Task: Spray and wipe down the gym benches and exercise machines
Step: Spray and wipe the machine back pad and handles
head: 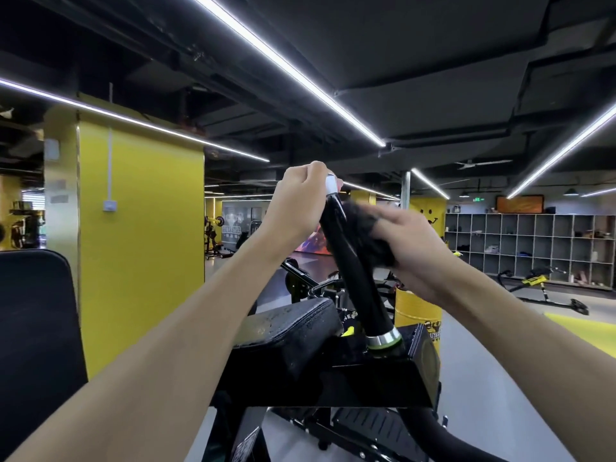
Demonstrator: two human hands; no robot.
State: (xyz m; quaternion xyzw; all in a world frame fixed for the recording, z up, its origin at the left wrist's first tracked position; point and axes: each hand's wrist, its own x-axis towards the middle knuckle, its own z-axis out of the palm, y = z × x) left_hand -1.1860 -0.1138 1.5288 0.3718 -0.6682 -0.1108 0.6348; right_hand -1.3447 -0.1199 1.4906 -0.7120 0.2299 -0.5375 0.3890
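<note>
A black machine handle (pixel 353 281) with silver end caps rises at a tilt from the black frame (pixel 376 378) of an exercise machine. My left hand (pixel 296 201) grips its upper end by the silver cap. My right hand (pixel 416 248) holds a dark cloth (pixel 370 228) pressed against the handle's right side, just below the top. A black padded seat (pixel 286 331) sits to the left of the handle's base. No spray bottle is in view.
A black back pad (pixel 36 328) stands at the left edge before a yellow pillar (pixel 140 228). A yellow barrel (pixel 416 311) is behind the machine. Cubby shelves (pixel 530 245) line the right wall, with a yellow-and-black floor machine (pixel 540 288) in front.
</note>
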